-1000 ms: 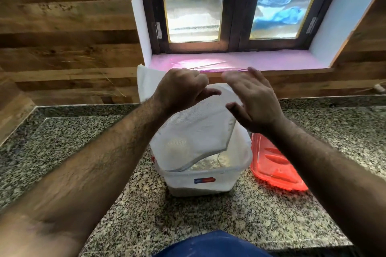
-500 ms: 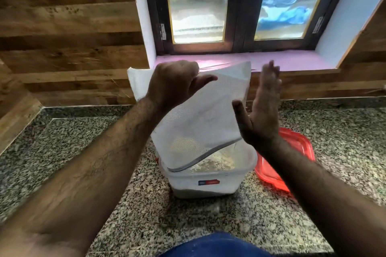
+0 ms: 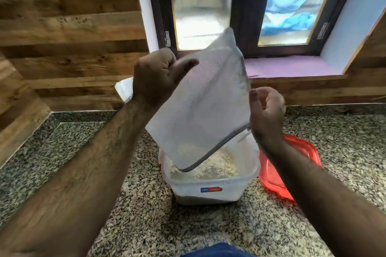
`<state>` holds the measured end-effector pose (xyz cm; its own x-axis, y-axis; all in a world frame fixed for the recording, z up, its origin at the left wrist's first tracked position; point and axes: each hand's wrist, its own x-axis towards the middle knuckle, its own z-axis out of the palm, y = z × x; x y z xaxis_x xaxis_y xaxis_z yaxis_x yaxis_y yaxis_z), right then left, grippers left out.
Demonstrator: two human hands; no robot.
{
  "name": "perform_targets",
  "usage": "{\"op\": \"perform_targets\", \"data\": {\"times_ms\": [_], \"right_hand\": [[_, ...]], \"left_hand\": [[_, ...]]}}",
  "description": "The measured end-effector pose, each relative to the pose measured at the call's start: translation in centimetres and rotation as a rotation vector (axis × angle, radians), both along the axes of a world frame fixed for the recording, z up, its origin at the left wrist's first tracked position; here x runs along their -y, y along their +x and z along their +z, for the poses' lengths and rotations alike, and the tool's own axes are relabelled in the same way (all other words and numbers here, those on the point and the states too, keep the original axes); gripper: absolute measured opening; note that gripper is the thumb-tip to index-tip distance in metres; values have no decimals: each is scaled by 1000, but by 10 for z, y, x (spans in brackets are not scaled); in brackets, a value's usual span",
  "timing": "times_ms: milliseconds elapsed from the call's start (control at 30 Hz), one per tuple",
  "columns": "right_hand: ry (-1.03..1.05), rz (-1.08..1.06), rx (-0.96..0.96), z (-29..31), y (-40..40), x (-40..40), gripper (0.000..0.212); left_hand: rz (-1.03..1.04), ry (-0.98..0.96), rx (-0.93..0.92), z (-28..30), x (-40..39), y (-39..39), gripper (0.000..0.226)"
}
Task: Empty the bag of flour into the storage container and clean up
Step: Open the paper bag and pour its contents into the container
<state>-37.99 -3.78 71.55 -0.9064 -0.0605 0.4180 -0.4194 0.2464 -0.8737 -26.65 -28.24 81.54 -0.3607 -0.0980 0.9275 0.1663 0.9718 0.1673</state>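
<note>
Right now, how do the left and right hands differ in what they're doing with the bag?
The left hand grips the top of the bag, fingers curled round it; the right hand sits beside the bag's lower right edge, fingers loosely curled, and no grip shows. The left hand is higher, near the bag's closed end; the right hand is lower, by its open mouth. Both are bare and above the storage container.

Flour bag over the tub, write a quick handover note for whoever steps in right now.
Left hand grips the upturned flour bag by its bottom end, mouth down over the open storage container.
Right hand is beside the bag's edge, fingers loosely curled, holding nothing.
Flour already lies in the container; a little shows inside the bag near its mouth.
The red lid lies on the counter just right of the container.
Left: shake out the remainder, put the lid on, clean up.
</note>
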Motion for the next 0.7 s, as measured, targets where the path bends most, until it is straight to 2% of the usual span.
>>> {"op": "perform_targets", "data": {"times_ms": [67, 100, 167, 233, 333, 467, 533, 700], "right_hand": [[0, 29, -233, 19, 5, 0, 63], [15, 50, -377, 31, 7, 2, 68], [136, 105, -674, 49, 3, 8, 67], [318, 168, -810, 63, -4, 11, 55], [439, 235, -838, 69, -8, 12, 36], [615, 223, -865, 61, -6, 14, 49], [681, 283, -859, 59, -6, 15, 45], [629, 297, -875, 56, -2, 23, 20]], "left_hand": [[-8, -145, 52, 0, -5, 2, 48], [-18, -214, 73, -1, -9, 1, 51], [-38, -315, 98, -4, -19, -1, 57], [-50, -351, 114, -8, -26, -4, 58], [-39, -353, 126, -14, -29, -8, 55], [-47, -388, 131, -15, -34, -11, 51], [-71, -406, 168, -15, -33, -11, 52], [-62, -338, 240, -19, -33, -13, 58]]}}
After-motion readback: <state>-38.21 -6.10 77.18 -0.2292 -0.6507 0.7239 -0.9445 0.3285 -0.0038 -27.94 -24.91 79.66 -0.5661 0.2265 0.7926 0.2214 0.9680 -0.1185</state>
